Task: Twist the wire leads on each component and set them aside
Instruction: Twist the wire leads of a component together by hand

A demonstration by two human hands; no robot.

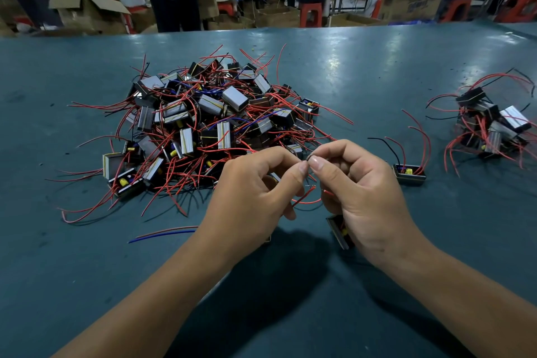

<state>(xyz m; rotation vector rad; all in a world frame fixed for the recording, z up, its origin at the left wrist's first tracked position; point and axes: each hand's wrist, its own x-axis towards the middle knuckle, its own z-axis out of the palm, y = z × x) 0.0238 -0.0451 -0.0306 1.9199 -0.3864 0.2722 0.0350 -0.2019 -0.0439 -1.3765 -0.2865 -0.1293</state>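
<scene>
Left hand: our left hand (255, 189) is curled at the centre of the view, thumb and forefinger pinching the wire leads (307, 196).
Right hand: our right hand (360, 195), just to the 3 o'clock side of the left, pinches the same leads; the two sets of fingertips meet.
Wire leads: we see thin red ends looping down between our palms; whether they are twisted yet we cannot tell.
Held component: a small box-shaped component (340, 231) hangs under our right palm, toward 5 o'clock, partly hidden.
Main pile: a large heap of components (209, 122) with red, blue and black leads lies at 11 o'clock.
Side pile: a smaller heap (491, 125) sits at 2 o'clock, well apart.
Lone component: one unit (409, 174) lies at 3 o'clock, near our right hand.
Table: a dark teal table (363, 73) carries everything.
</scene>
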